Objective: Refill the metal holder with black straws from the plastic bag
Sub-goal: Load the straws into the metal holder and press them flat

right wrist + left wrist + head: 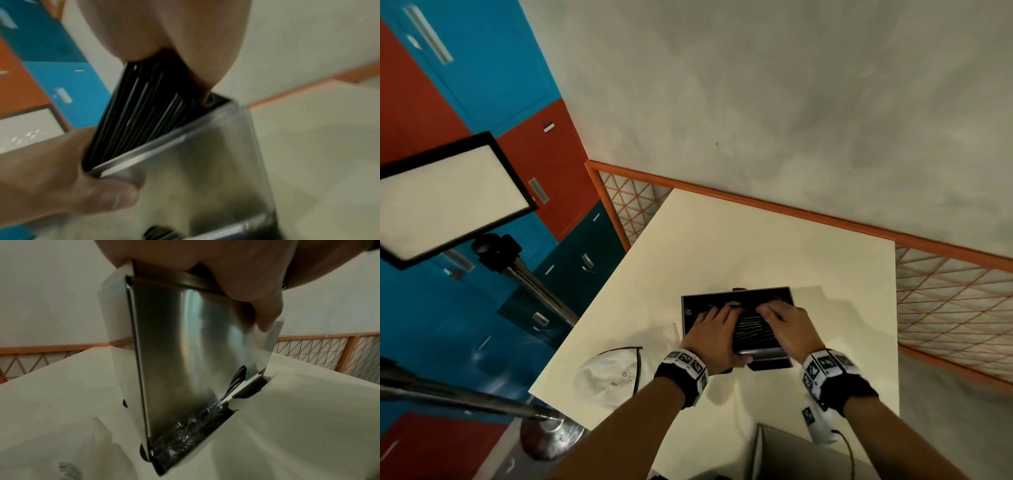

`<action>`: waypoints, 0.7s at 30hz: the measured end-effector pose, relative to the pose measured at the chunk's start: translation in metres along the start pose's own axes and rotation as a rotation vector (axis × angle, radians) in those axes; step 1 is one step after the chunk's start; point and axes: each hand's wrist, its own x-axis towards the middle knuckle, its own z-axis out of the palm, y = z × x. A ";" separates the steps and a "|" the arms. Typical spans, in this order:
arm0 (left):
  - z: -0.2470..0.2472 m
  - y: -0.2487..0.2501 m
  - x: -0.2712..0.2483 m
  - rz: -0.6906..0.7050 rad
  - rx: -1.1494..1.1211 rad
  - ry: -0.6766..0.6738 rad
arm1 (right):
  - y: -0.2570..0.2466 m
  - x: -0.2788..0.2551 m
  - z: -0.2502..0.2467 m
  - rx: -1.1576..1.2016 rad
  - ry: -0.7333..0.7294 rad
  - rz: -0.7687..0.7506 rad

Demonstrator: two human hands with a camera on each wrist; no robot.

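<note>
Metal holder (736, 301): shiny steel box, open top, standing on desk at about 5 o'clock of head view; smooth reflective side wall in left wrist view. Black straws (753, 330): glossy bundle lying side by side inside open top, ends toward 6 o'clock. Plastic bag (607, 377): whitish, crumpled, flat on desk, at holder's 8 o'clock.

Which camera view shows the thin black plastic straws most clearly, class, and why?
The right wrist view: the thin black plastic straws fill the shiny metal holder close up. The head view shows them small between both hands; the left wrist view shows only a few ends low down.
</note>
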 end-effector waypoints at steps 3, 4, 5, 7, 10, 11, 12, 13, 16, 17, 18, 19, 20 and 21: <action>0.001 0.002 -0.003 0.006 0.029 0.019 | -0.008 0.007 -0.020 -0.179 -0.137 -0.098; 0.002 0.003 -0.005 0.010 0.029 0.029 | -0.012 0.010 -0.022 -0.241 -0.204 -0.097; 0.002 0.003 -0.007 0.019 0.033 0.038 | -0.016 0.014 -0.023 -0.296 -0.269 -0.095; 0.004 0.005 -0.011 0.036 0.042 0.055 | -0.020 0.020 -0.021 -0.392 -0.387 -0.096; 0.008 0.009 -0.018 0.047 0.061 0.081 | -0.018 0.033 -0.009 -0.515 -0.531 -0.068; 0.010 0.010 -0.020 0.050 0.068 0.084 | -0.016 0.037 -0.004 -0.554 -0.566 -0.055; 0.012 0.011 -0.024 0.055 0.075 0.090 | -0.016 0.040 0.002 -0.595 -0.588 -0.049; 0.014 0.012 -0.027 0.062 0.080 0.099 | -0.017 0.042 0.007 -0.627 -0.598 -0.039; 0.019 0.017 -0.036 0.074 0.084 0.125 | -0.017 0.041 0.023 -0.694 -0.582 -0.056; 0.021 0.018 -0.038 0.076 0.087 0.139 | -0.016 0.041 0.029 -0.720 -0.571 -0.082; 0.022 0.019 -0.040 0.078 0.089 0.155 | -0.014 0.040 0.032 -0.742 -0.558 -0.119; 0.024 0.020 -0.041 0.078 0.088 0.164 | -0.011 0.040 0.035 -0.760 -0.536 -0.162; 0.024 0.021 -0.042 0.078 0.090 0.167 | -0.009 0.041 0.036 -0.773 -0.517 -0.197; 0.023 0.021 -0.043 0.080 0.096 0.167 | -0.006 0.041 0.038 -0.787 -0.501 -0.219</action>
